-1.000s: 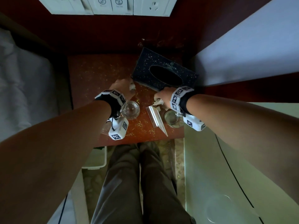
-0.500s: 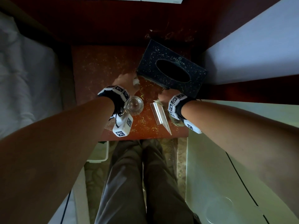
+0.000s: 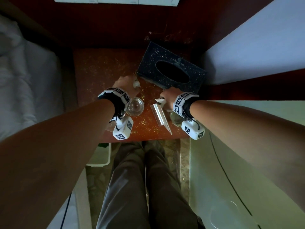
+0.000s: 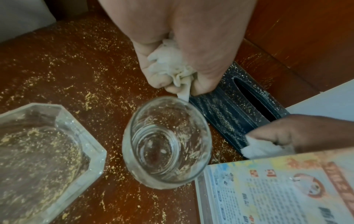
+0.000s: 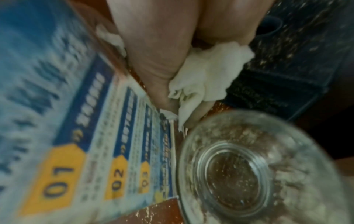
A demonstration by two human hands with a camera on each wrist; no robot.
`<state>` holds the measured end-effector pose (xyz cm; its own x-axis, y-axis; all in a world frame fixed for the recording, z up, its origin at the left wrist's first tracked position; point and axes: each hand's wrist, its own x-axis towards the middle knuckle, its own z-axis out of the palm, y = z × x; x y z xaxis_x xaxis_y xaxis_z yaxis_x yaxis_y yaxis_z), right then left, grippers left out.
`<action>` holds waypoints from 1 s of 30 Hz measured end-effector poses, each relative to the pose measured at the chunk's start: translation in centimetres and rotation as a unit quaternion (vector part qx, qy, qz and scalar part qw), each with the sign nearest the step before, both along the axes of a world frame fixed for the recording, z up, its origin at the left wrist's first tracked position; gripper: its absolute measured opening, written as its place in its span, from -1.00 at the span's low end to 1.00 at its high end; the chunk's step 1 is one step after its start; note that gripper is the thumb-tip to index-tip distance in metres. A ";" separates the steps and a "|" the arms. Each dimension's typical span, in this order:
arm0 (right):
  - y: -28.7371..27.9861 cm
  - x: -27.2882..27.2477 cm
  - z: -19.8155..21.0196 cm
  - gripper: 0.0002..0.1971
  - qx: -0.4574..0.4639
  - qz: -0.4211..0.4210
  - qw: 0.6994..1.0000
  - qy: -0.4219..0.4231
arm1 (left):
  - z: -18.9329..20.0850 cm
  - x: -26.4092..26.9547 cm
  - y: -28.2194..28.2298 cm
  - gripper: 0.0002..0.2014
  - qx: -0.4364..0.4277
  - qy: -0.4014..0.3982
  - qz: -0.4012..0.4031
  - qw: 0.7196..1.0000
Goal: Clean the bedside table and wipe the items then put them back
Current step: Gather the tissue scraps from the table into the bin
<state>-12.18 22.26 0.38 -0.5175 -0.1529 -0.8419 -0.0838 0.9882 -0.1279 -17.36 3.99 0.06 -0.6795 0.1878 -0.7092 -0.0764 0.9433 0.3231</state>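
Bedside table [image 3: 99,76]: reddish-brown top strewn with yellow crumbs. The left hand [image 3: 123,85] has its fingers clenched around a crumpled white tissue [image 4: 170,63], just left of the black tissue box [image 3: 171,70] at the back right. The right hand [image 3: 168,96] clamps a second tissue wad [image 5: 208,78] against that box's near edge. One dusty glass [image 3: 135,107] stands upright below the left wrist; another glass [image 5: 254,169] stands under the right. An acrylic sign stand [image 3: 160,117] rests between them; a glass ashtray [image 4: 40,151] sits front left.

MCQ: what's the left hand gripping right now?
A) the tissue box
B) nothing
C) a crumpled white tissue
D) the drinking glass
C: in the left wrist view the left hand has its fingers curled round a crumpled white tissue, above the drinking glass, which stands untouched on the table.
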 end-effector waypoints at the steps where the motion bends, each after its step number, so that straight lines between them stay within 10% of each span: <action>1: 0.5 -0.1 0.7 -0.84 -0.009 -0.014 1.000 0.003 | 0.4 -0.1 0.1 -0.62 -0.004 0.000 -0.008 1.000; 14: 4.7 0.4 4.0 -0.93 -0.005 -0.135 0.990 0.050 | 3.5 -0.1 4.3 -0.67 -0.016 0.005 -0.140 0.990; 30: -0.5 1.1 -0.8 -0.73 0.003 0.028 0.999 0.045 | 0.9 0.6 3.7 -0.65 0.000 0.036 -0.118 0.992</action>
